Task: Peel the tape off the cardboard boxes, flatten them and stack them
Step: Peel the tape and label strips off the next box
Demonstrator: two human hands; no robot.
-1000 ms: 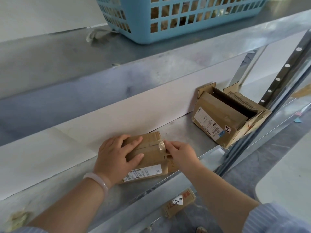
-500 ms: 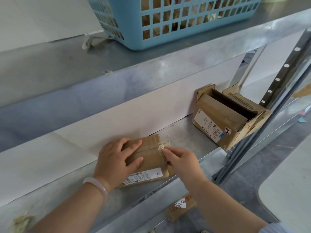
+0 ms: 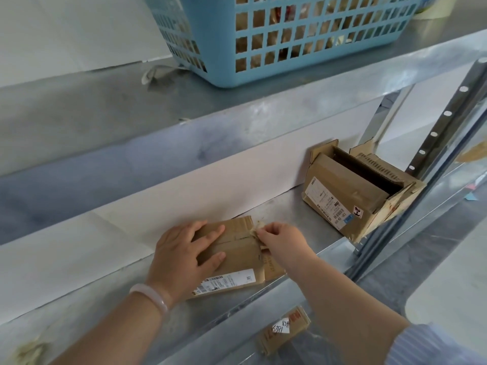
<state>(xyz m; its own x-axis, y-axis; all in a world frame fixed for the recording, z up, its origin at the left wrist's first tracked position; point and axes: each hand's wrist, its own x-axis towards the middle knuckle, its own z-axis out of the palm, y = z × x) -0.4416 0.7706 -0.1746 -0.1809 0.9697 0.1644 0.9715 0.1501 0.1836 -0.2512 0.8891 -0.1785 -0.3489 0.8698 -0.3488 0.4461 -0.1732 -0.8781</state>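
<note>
A small brown cardboard box (image 3: 238,252) with a white label lies on the metal shelf (image 3: 284,209). My left hand (image 3: 181,255) presses flat on its top with fingers spread. My right hand (image 3: 280,239) pinches a crumpled end of clear tape (image 3: 257,229) at the box's right edge. A second, larger cardboard box (image 3: 350,196) with open flaps lies on its side further right on the same shelf.
A blue plastic basket (image 3: 290,35) holding cardboard stands on the upper shelf. A perforated steel upright (image 3: 437,143) rises at the right. A small labelled box (image 3: 283,329) lies on a lower level. Crumpled tape scraps (image 3: 29,351) sit at the shelf's left front.
My right hand has pulled the tape end a little to the right, away from the box's top seam. My left hand stays pressed on the box.
</note>
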